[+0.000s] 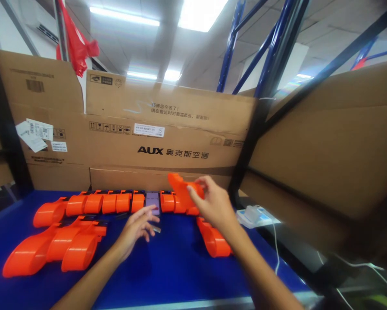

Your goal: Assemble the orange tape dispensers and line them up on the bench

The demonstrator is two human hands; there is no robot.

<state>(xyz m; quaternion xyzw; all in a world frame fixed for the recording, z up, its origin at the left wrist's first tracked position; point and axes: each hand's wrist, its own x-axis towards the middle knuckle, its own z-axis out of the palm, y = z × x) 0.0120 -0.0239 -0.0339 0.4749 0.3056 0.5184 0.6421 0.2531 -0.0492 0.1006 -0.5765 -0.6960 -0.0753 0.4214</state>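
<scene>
My right hand [214, 200] is closed on an orange plastic part [180, 189], thumb and fingers pinching its right side, raised above the blue table [167, 275]. To its left, my left hand [140, 226] hovers over the table with fingers apart and nothing gripped. A small pale strip [156, 229] shows just beside its fingertips, whether touching I cannot tell. Below my right hand lies another orange part [214, 239] with a round, hollow end. Similar orange parts with black pieces [109, 202] form a row along the back, and a cluster of them [64, 245] lies at the left.
A phone [152, 200] stands in the back row. Behind it rises a cardboard panel [167, 150] with printed text. At the right are a white box-like item [256, 215] with a cable [276, 249], a dark frame post [245, 163] and another cardboard sheet [323, 150].
</scene>
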